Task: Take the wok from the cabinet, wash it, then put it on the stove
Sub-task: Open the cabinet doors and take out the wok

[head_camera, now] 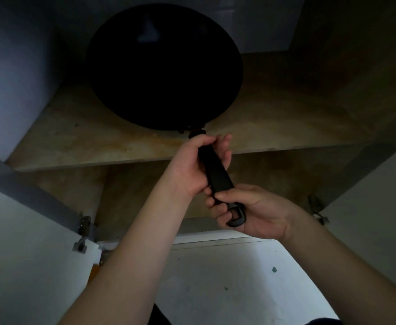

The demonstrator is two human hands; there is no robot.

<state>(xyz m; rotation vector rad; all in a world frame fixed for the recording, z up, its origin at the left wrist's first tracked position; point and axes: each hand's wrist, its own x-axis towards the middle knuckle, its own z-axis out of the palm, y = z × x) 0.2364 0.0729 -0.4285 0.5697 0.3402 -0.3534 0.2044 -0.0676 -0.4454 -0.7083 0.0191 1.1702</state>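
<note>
Black wok (pixel 164 69) sits on the cabinet shelf (pixel 75 146). I see my left hand (pixel 190 167) and right hand (pixel 250 212) both gripping its handle (pixel 215 174). Taking out is barely begun; washing and stove remain.

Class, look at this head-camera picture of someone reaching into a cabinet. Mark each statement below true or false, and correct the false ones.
1. Both hands hold the wok's handle. True: the left hand grips near the pan, the right hand grips the end.
2. The wok is already on the stove. False: it sits on the wooden cabinet shelf.
3. The wok is dark, nearly black. True.
4. The cabinet doors are closed. False: they stand open; a hinge shows at the left.
5. The wok is full of vegetables. False: no food shows.
</note>
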